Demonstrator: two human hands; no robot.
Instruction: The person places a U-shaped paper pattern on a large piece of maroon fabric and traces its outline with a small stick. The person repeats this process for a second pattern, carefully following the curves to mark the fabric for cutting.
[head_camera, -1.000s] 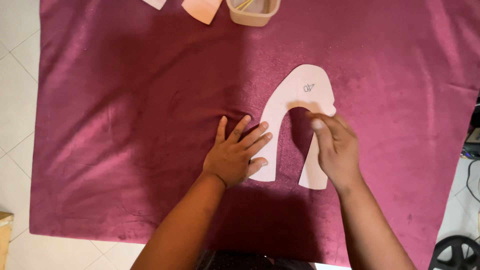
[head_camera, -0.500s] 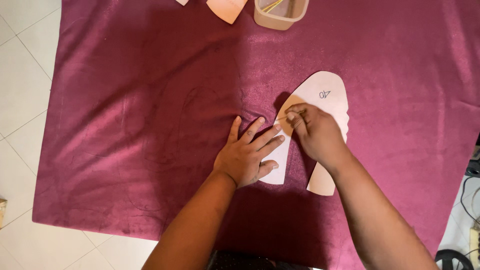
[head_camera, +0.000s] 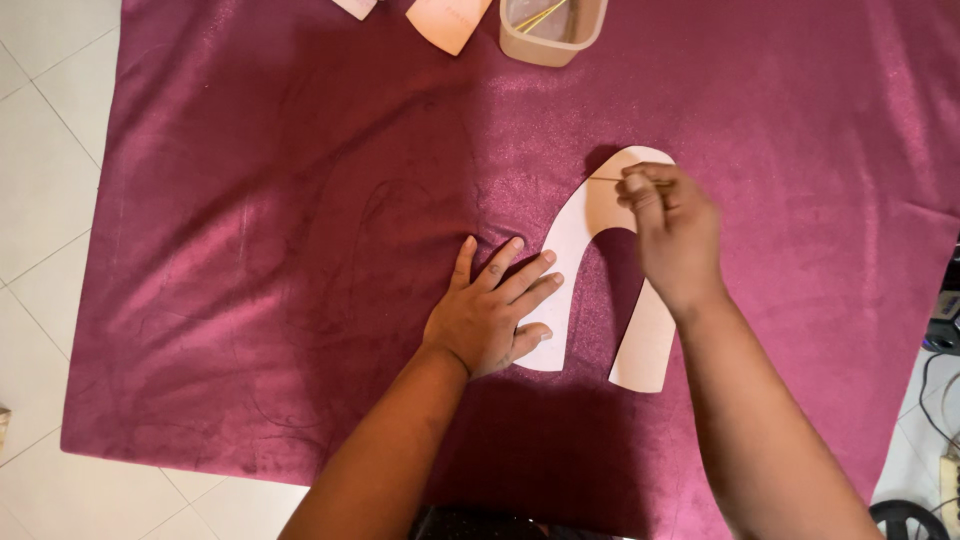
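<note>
The arch-shaped paper pattern (head_camera: 585, 270) lies right of centre in the frame, flat on the maroon velvet cloth (head_camera: 250, 250). The right hand (head_camera: 672, 230) has moved up from the pattern's inner curve to its top, fingers pinched shut on a thin stick-like marker (head_camera: 605, 180) whose tip meets the pattern's upper edge, so the tracing seems to be rounding the crown. The left hand (head_camera: 492, 315) stays flat, fingers spread, pinning the left leg. At the upper edge sit a beige tub (head_camera: 552, 35) and spare pattern pieces (head_camera: 447, 20).

Tub (head_camera: 553, 30) & card pieces (head_camera: 447, 20) cut off at top edge.
</note>
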